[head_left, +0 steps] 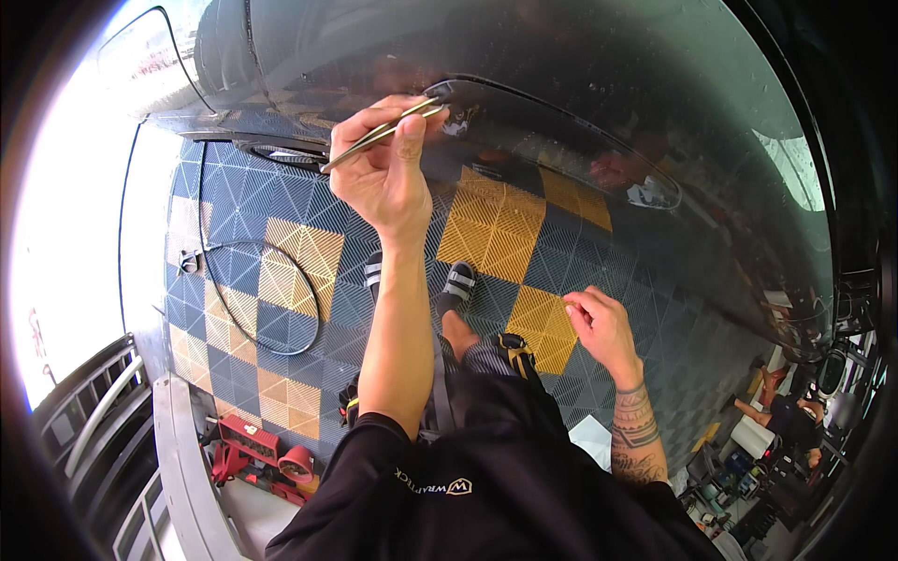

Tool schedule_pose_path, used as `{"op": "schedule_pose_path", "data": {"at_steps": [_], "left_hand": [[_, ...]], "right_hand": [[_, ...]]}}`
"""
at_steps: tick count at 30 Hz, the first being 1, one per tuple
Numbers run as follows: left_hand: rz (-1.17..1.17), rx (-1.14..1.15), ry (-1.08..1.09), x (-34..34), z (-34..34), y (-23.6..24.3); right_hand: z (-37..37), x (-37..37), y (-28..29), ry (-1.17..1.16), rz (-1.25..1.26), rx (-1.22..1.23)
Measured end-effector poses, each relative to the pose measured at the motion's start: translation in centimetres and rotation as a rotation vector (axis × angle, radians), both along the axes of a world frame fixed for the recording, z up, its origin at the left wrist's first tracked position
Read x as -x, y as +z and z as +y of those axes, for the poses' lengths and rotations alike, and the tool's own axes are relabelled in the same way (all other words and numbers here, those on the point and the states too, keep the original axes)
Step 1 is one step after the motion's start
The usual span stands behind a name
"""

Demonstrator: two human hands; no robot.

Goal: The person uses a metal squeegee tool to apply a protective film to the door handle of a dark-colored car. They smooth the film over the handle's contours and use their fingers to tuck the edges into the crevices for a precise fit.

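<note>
My left hand (388,178) is raised in front of the dark, glossy car body (561,56) and grips a pair of metal tweezers (369,140) between thumb and fingers. The tweezers slant up to the right, and their tips are near the left end of a curved dark seam (524,97) on the panel. Whether they touch it I cannot tell. Lower and to the right, my right hand (606,329) hangs away from the car with its fingers curled and the thumb pressed in. Anything between those fingers is too small to make out.
A black cable (313,332) lies looped on the blue and yellow tiled floor (505,224) at left. Red equipment (248,439) stands by a grey metal frame (187,467) at lower left. Another person (790,421) is at far right, near assorted tools and containers (734,477).
</note>
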State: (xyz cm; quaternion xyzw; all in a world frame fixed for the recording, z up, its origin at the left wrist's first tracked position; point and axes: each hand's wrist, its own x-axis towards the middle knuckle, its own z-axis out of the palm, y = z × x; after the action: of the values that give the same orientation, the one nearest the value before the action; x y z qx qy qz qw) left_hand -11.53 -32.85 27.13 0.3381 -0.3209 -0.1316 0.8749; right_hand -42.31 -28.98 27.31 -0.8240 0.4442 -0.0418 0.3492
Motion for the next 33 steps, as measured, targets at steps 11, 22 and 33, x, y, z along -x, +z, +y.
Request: {"op": "schedule_pose_path", "data": {"at_steps": [11, 22, 33], "left_hand": [[0.005, -0.043, 0.011, 0.3, -0.1, 0.8], [-0.191, -0.107, -0.136, -1.6, 0.3, 1.0], [-0.221, -0.148, -0.229, -3.5, 0.7, 1.5]], "right_hand": [[0.4, 1.0, 0.1, -0.023, -0.002, -0.002], [-1.4, -4.9, 1.3, 0.018, -0.229, 0.104], [-5.7, -23.5, 8.9, -0.574, -0.545, 0.359]]}}
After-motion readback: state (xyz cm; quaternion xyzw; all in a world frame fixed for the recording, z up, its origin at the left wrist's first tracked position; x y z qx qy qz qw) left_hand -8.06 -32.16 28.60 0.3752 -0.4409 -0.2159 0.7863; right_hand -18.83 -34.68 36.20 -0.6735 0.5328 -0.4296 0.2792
